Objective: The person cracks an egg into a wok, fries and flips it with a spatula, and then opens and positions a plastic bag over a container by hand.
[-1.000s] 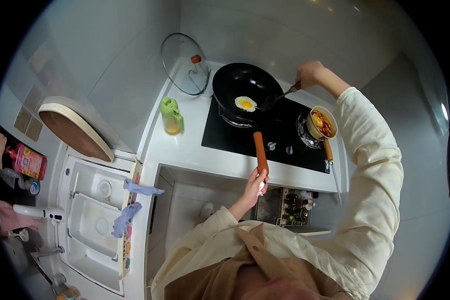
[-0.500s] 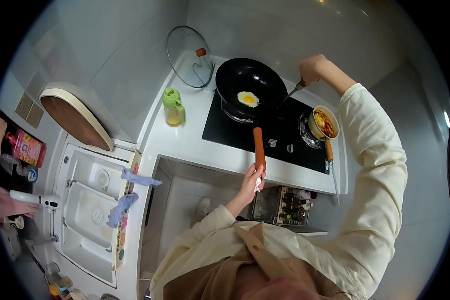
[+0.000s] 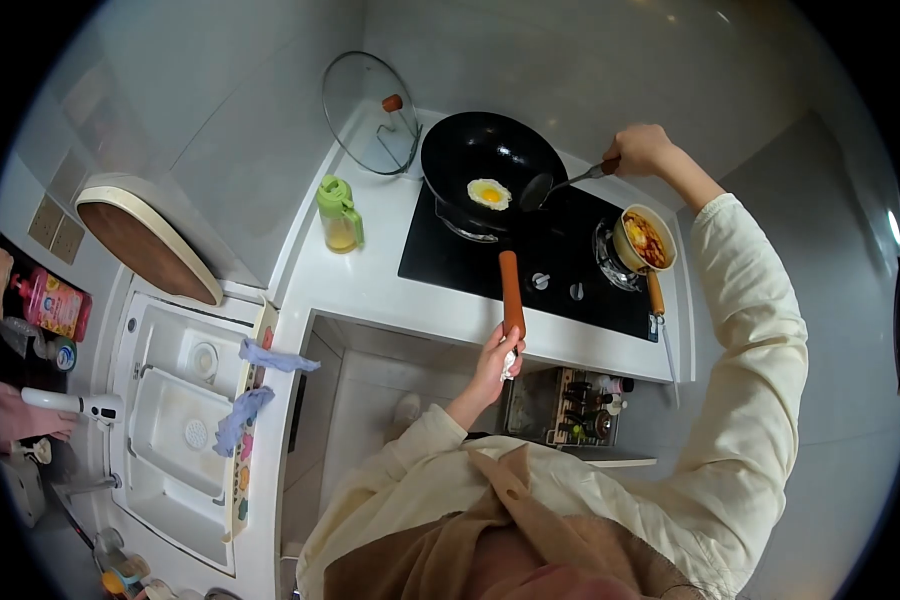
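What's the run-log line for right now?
left hand: gripping wok handle | right hand: holding spatula, blade near fried egg | wok: over left burner | small pot: on right burner, food inside

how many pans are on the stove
2: the wok over the left burner, its handle in the left hand, and the small pot on the right burner. No others seem hidden there.
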`<state>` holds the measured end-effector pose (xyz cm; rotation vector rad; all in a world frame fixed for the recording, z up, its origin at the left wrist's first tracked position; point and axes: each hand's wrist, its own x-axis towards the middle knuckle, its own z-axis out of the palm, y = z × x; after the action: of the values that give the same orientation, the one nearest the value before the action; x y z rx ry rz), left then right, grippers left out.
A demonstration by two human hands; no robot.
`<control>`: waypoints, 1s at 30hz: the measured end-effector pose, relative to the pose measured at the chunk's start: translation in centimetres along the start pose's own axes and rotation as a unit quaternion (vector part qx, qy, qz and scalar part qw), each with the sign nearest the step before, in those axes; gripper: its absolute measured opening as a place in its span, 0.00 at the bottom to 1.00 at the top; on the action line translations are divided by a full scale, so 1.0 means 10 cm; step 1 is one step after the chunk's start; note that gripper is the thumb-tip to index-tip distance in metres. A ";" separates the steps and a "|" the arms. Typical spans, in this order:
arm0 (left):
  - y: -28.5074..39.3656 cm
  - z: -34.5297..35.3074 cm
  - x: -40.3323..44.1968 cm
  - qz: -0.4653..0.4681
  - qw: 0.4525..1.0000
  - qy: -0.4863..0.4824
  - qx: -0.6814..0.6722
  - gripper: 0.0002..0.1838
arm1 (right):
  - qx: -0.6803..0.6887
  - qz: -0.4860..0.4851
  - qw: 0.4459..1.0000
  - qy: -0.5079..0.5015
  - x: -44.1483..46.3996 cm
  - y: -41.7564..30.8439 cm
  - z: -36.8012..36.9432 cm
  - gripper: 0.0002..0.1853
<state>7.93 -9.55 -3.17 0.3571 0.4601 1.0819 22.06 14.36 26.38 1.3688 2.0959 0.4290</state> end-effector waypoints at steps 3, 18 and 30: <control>0.00 0.00 0.00 0.004 1.000 -0.003 0.001 0.08 | 0.043 -0.010 0.999 -0.032 -0.04 0.04 0.13 0.13; -0.02 -0.01 0.01 0.008 1.000 -0.002 0.004 0.08 | 0.226 -0.035 0.973 -0.036 -0.25 -0.15 0.44 0.15; 0.03 0.05 -0.02 0.003 1.000 0.014 0.004 0.09 | 0.289 0.008 0.957 -0.011 -0.58 -0.52 0.63 0.15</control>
<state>7.96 -9.62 -2.55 0.3520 0.4885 1.0915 24.02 6.65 20.36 1.6932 2.2903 -0.2204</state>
